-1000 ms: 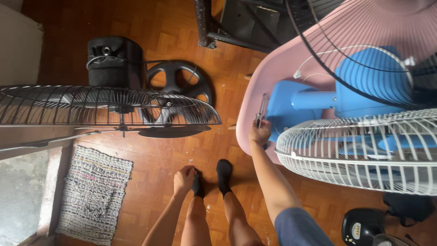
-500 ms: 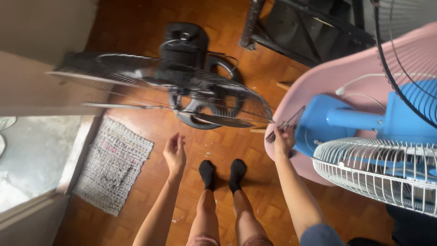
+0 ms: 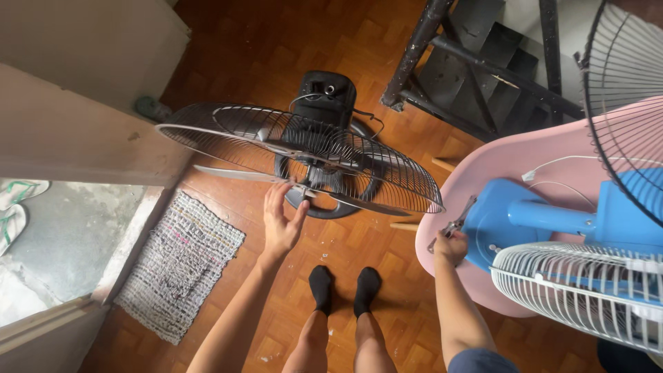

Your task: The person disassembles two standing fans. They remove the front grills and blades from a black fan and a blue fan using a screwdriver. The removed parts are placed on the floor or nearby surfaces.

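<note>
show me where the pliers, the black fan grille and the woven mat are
pliers (image 3: pixel 457 220), head view, on the metal jaws above the right hand
black fan grille (image 3: pixel 359 162), head view, on the wire dome
woven mat (image 3: pixel 176 266), head view, on its middle

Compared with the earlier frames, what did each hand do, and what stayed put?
The left hand rose from beside the feet and now reaches up, open, at the hub of the black fan. The right hand kept hold of the pliers at the pink chair. The blue fan and woven mat stayed in place.
</note>
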